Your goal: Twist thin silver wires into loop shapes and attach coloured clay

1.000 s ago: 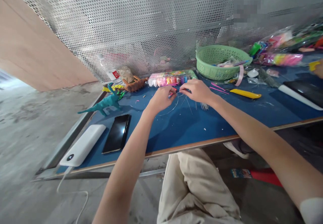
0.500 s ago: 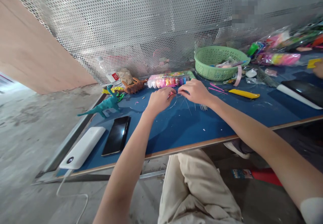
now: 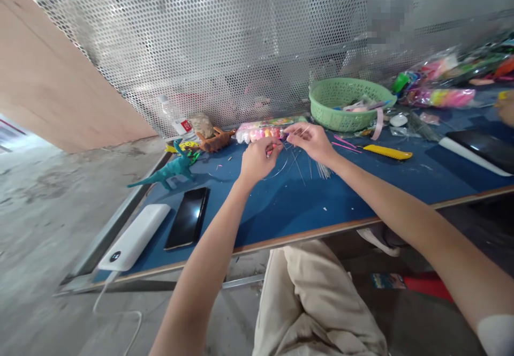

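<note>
Left fingers [image 3: 276,156] pinch a half-hidden pink piece [image 3: 274,146]; right fingers [image 3: 296,128], grip unclear.

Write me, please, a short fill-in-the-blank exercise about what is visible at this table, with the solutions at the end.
1. A small reddish piece is held in the person's ____ hand.
2. The black smartphone lies between the left forearm and a white ____ with a cable attached.
3. The utility knife has a ____ handle.
4. The perforated plastic basket is light ____.

Missing words: left; power bank; yellow; green.
</note>
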Demonstrator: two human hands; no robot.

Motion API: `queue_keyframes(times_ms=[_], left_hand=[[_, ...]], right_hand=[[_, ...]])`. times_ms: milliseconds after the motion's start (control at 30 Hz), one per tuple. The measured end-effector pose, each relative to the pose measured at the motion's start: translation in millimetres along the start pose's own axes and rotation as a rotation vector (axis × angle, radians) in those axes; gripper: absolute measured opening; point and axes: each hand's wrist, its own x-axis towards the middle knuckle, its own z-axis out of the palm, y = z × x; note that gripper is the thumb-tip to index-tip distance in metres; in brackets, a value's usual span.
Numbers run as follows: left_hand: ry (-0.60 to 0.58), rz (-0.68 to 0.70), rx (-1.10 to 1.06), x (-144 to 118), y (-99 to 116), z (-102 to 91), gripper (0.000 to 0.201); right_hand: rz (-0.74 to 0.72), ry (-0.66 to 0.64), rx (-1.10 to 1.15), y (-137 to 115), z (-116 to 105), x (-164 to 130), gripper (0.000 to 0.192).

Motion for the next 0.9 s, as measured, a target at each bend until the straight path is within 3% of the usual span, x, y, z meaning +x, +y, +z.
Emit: queue_keyframes(times_ms=[100, 300, 500, 900], left_hand=[[0.001, 0.036, 0.023, -1.4, 1.4, 2.8, 0.019], [0.083, 0.038, -0.03, -1.2, -3.1, 10.9, 0.018], [0.103, 0.043, -0.096, -1.4, -4.5, 17.5, 0.015], [0.112, 0.078, 0.029, -4.1, 5.8, 13.3, 0.009]], right_hand=[[0.061, -0.103, 0.115, 1.9, 8.9, -3.7, 0.048], [0.023, 0.006, 0.036, 3.8, 13.0, -4.8, 0.047], [0.088, -0.016, 0.209, 0.9, 18.4, -6.3, 0.045], [0.016, 0.001, 0.207, 4.3, 14.7, -6.0, 0.039]])
